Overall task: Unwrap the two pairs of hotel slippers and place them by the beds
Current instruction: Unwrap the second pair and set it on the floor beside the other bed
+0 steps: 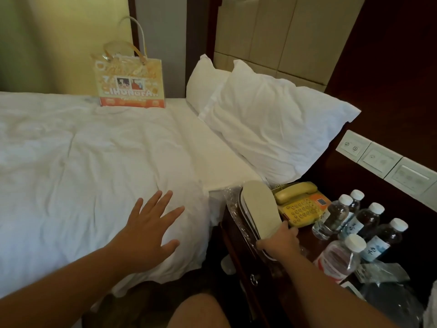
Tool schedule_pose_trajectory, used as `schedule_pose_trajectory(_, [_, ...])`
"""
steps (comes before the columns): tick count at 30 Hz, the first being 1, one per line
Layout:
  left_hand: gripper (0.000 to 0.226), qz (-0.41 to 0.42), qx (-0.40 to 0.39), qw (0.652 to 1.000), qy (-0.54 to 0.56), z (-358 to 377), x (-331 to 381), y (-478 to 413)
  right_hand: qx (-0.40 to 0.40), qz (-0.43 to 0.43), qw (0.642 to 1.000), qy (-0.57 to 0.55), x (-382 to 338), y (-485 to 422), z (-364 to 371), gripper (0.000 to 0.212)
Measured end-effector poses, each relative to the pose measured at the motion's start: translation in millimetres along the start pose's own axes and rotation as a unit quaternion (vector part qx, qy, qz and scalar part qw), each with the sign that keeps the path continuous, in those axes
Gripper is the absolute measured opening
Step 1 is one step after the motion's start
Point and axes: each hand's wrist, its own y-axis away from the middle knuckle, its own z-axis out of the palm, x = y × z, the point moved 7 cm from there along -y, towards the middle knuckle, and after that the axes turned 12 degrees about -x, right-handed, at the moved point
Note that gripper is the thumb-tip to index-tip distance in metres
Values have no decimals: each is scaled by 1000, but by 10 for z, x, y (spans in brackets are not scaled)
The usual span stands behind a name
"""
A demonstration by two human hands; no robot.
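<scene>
A pair of white hotel slippers (pixel 259 208), stacked sole up in clear plastic wrap (pixel 233 204), lies on the left part of the dark wooden nightstand (pixel 238 247). My right hand (pixel 280 240) grips the near end of the slippers. My left hand (pixel 151 224) hovers open, fingers spread, over the edge of the white bed (pixel 82 162), holding nothing. A second slipper pair is not visible.
A yellow telephone (pixel 299 204) sits just behind the slippers. Several water bottles (pixel 361 226) stand on the right of the nightstand, with crumpled plastic (pixel 383 273) near them. Two white pillows (pixel 272 119) and an orange gift bag (pixel 130 84) rest on the bed. Wall switches (pixel 380 162) are at right.
</scene>
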Motion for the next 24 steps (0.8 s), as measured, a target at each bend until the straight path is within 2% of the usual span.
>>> schedule_pose_trajectory(3, [74, 3, 1, 1000, 3, -69, 48, 40, 13, 14, 1000, 2, 21, 27, -108, 112])
schedule_pose_trajectory(9, [72, 13, -5, 1000, -2, -115, 109, 120, -19, 46, 998, 32, 229, 59, -79, 99])
schedule_pose_trajectory(13, [72, 4, -19, 1000, 4, -95, 99, 187, 16, 38, 999, 12, 232, 113, -112, 100])
schedule_pose_trajectory(18, [73, -9, -42, 998, 45, -51, 173, 170, 98, -7, 995, -2, 170, 182, -308, 104])
schedule_pose_trajectory(22, [73, 2, -56, 994, 96, -12, 310, 120, 125, -30, 990, -64, 98, 273, -439, 108])
schedule_pose_trajectory(24, [72, 9, -63, 988, 143, -18, 388, 97, 133, -69, 983, -107, -42, 370, -494, 106])
